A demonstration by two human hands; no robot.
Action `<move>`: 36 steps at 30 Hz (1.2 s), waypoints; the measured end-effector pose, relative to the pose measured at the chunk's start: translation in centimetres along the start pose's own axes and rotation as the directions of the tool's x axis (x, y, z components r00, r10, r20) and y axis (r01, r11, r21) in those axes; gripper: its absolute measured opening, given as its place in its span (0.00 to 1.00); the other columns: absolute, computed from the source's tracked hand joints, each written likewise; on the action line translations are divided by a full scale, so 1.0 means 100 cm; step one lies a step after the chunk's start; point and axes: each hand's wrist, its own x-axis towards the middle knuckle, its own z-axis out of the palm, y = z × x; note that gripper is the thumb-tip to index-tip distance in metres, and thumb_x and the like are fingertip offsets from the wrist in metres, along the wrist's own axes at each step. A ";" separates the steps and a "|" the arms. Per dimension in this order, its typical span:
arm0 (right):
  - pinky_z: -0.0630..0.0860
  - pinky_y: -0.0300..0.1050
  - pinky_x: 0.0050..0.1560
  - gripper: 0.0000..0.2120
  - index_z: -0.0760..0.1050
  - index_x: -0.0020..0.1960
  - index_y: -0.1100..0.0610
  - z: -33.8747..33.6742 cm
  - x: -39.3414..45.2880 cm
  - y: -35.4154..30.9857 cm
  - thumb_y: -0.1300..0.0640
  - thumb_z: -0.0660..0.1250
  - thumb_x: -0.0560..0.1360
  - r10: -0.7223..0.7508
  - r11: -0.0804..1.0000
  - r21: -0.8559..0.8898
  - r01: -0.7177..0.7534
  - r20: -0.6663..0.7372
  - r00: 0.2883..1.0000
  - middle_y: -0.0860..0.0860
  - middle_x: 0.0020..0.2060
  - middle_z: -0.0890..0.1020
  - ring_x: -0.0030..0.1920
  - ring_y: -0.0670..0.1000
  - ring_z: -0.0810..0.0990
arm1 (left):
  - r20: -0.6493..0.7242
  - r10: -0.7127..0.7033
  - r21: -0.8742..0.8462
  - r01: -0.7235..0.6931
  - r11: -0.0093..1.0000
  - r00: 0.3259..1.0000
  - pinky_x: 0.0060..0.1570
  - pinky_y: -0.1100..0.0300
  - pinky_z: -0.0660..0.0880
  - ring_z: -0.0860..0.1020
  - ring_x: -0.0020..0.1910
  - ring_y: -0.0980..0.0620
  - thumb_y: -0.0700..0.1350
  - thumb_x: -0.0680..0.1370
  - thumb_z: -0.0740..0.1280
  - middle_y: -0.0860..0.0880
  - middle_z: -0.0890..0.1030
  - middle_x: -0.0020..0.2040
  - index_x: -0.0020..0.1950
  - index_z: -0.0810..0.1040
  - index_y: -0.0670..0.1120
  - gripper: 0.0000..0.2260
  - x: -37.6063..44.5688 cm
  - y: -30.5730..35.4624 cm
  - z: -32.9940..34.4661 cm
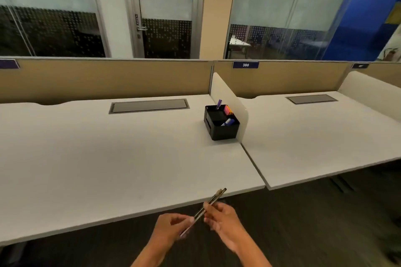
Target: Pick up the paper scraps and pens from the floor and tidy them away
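Two pens, two hands' fingers

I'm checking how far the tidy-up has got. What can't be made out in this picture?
Head view only:
- Floor: blurred, partly hidden by the desk; scraps can't be ruled out.
- Pens: blurred; the count is unclear, the lower ends are covered by the left hand and right hand.
- Black organizer: contents too small to identify.
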 end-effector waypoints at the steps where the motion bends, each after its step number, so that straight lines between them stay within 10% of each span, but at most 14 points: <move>1: 0.80 0.42 0.41 0.12 0.82 0.48 0.64 0.002 0.015 -0.019 0.59 0.78 0.68 -0.029 1.000 0.002 0.029 0.010 1.000 0.55 0.37 0.84 0.39 0.50 0.82 | -0.063 -0.010 -0.048 0.007 0.999 0.998 0.44 0.59 0.82 0.85 0.43 0.49 0.53 0.72 0.73 0.44 0.87 0.41 0.43 0.86 0.45 0.11 0.012 0.007 -0.005; 11: 0.79 0.50 0.52 0.03 0.81 0.45 0.59 0.012 0.197 -0.225 0.59 0.72 0.73 -0.430 0.901 -0.141 0.409 -0.181 0.885 0.54 0.37 0.83 0.40 0.53 0.81 | -0.450 -0.092 -0.273 -0.039 0.961 0.888 0.47 0.49 0.78 0.82 0.42 0.44 0.51 0.79 0.65 0.42 0.86 0.40 0.46 0.83 0.42 0.14 0.146 0.055 -0.064; 18: 0.76 0.52 0.62 0.13 0.79 0.53 0.59 0.007 0.328 -0.312 0.52 0.70 0.74 -0.581 0.796 -0.439 0.417 -0.360 0.730 0.55 0.47 0.85 0.47 0.53 0.84 | -0.537 -0.191 -0.340 -0.004 0.940 0.822 0.45 0.51 0.76 0.81 0.42 0.42 0.51 0.80 0.62 0.41 0.85 0.40 0.45 0.83 0.40 0.16 0.224 0.083 -0.082; 36: 0.72 0.41 0.45 0.12 0.81 0.50 0.64 0.017 0.443 -0.296 0.54 0.70 0.74 -0.618 0.557 -0.802 0.215 -0.227 0.753 0.59 0.44 0.85 0.46 0.57 0.83 | -0.671 -0.149 -0.215 0.002 0.977 0.727 0.48 0.48 0.78 0.83 0.45 0.45 0.49 0.80 0.62 0.44 0.86 0.42 0.44 0.84 0.45 0.14 0.255 0.091 -0.106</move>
